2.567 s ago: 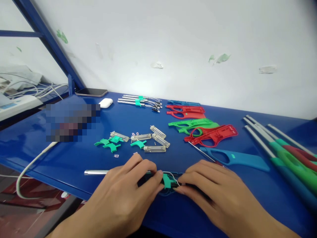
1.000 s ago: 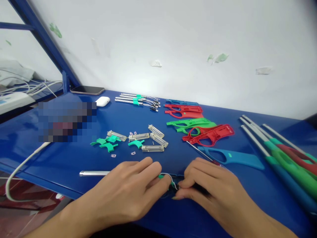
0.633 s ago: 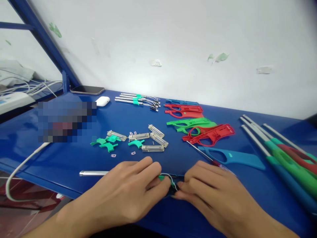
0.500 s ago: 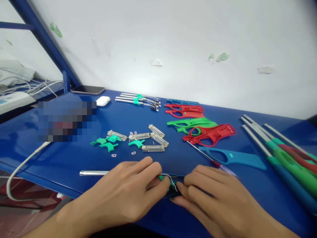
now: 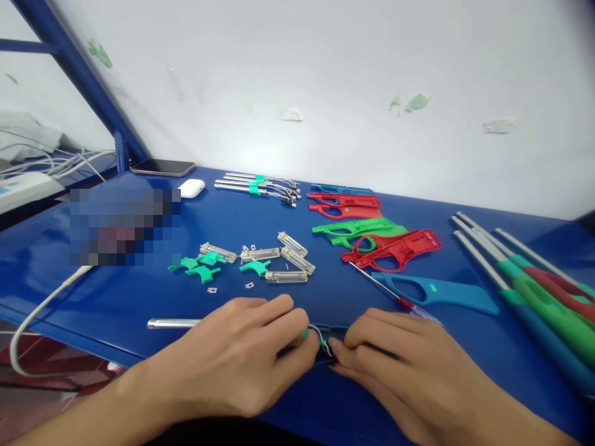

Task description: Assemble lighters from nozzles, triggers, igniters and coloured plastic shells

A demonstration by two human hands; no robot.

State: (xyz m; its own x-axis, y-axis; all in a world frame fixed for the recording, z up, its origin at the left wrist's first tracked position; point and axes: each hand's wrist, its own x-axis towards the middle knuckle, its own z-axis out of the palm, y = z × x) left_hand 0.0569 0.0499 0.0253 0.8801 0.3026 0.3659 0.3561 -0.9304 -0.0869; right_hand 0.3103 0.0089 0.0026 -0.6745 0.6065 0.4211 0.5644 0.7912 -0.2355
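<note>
My left hand is closed around a dark blue lighter shell near the table's front edge, its fingers over a green piece inside. A metal tube sticks out leftward from under this hand. My right hand pinches the shell's right part. Between the hands a white wire loops over the shell; most of the shell is hidden by my fingers. Beyond them lie clear fuel tanks, green triggers and tiny pink clips.
Red shells, green shells, a blue shell and a screwdriver lie right of centre. Several lighters are at the far right. Metal tubes with wires, a white case and a phone lie at the back.
My left fingers have shifted slightly over the green piece, covering more of it. My right hand has barely moved. The whole view has shifted slightly.
</note>
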